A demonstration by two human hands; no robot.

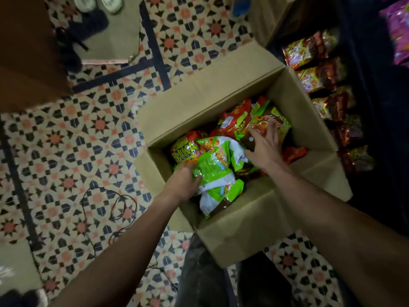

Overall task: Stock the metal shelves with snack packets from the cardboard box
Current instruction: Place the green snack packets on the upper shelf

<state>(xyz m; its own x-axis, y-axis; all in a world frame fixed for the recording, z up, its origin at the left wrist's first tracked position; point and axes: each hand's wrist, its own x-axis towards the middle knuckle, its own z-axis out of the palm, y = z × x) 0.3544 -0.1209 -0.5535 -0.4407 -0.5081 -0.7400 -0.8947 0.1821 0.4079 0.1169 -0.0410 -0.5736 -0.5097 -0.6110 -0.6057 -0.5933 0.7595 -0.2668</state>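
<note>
An open cardboard box stands on the patterned floor, holding several green, red and brown snack packets. My left hand reaches into the box's near left part and grips a green packet by its edge. My right hand lies on a brown-and-green packet at the box's right side, fingers spread and curled over it. To the right, the dark metal shelves carry a row of red and brown snack packets.
A black cable loops on the tiled floor left of the box. A flat cardboard sheet and shoes lie at the top left. A brown surface fills the far left. Pink packets sit at the top right. My legs are below the box.
</note>
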